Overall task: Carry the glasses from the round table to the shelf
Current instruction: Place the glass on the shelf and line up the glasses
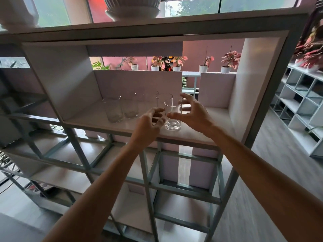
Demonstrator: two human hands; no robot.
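Both sets of fingers are spread and curled, gripping nothing: the left hand (150, 122) hovers just beside a glass (172, 116), and the right hand (191, 110) cups the air on its other side. That glass stands upright near the front edge of the shelf (215, 112). Three more clear glasses stand further back: two (113, 110) (131, 107) side by side at left and one (163, 100) right behind the front one, making four on the shelf. The round table is out of view, so whether any remain there cannot be told.
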